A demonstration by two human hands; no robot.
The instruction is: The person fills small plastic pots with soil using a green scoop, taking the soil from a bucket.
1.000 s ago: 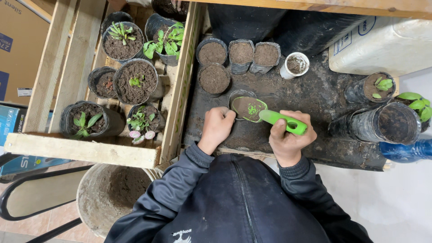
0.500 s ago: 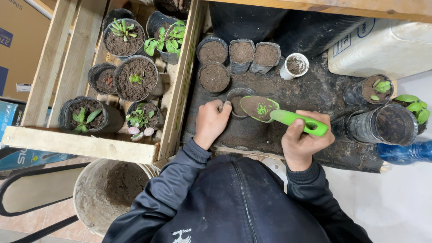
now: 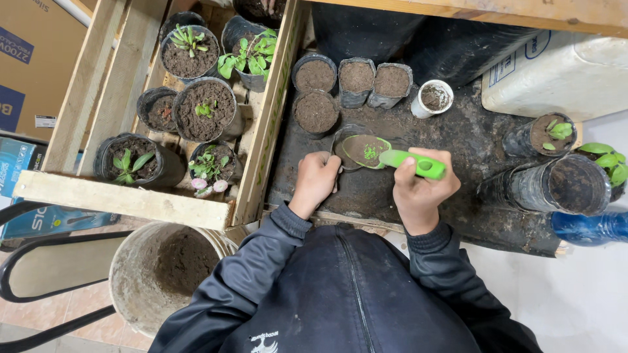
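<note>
My right hand (image 3: 418, 186) grips the handle of a green trowel (image 3: 392, 157). Its scoop, dusted with soil, sits over the mouth of a small black nursery bag (image 3: 345, 136) on the dirty black work surface (image 3: 458, 137). My left hand (image 3: 317, 180) is closed around the near left side of that bag. Just beyond it stand soil-filled bags: one round bag (image 3: 316, 111) and a back row of three bags (image 3: 356, 77).
A wooden crate (image 3: 261, 131) on the left holds several pots with seedlings. A bucket of soil (image 3: 163, 274) sits below it. A white cup (image 3: 433, 97), a white container (image 3: 556, 65), larger potted plants (image 3: 579, 183) and a blue bottle (image 3: 589, 225) lie to the right.
The trowel swung right and away from the bag half a second ago, then came back left over the bag's mouth. My left hand stayed at the bag.
</note>
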